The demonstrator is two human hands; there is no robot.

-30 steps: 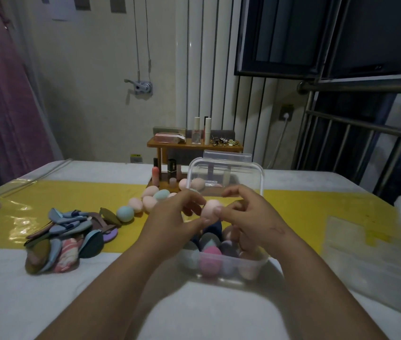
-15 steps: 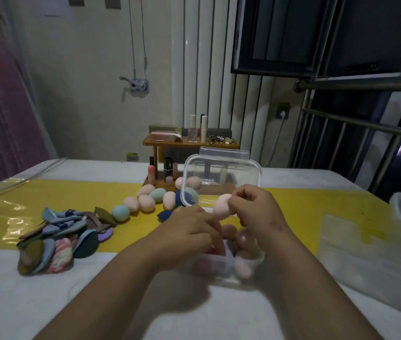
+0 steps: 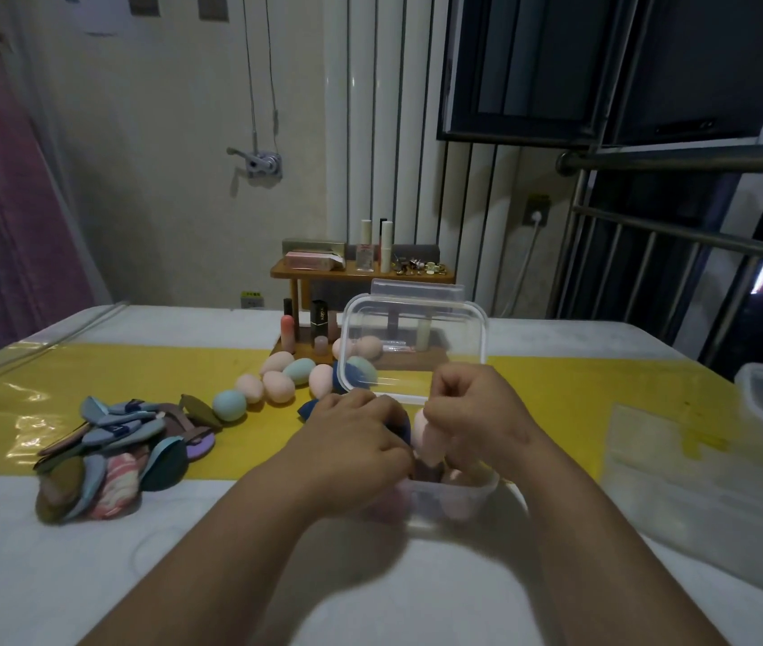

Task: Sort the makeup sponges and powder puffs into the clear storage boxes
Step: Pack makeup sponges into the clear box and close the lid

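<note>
- Packing sponges is the step in hand, going by the head view: the right hand [image 3: 477,412] is pinching a pink sponge [image 3: 428,435] and pointing it down into the clear storage box [image 3: 445,502].
- The left hand [image 3: 361,440] is reaching into the same box, with its fingers curling out of sight; I cannot tell whether it is gripping anything.
- The next move is probably calling for a gap among the packed sponges. After that it would be the loose sponges [image 3: 277,385] lying behind and left of the box.
- The powder puffs [image 3: 109,454] are lying well left of the box, unsorted.
- Compared with half a second ago, the pink sponge is sitting lower, nearer the box.
</note>
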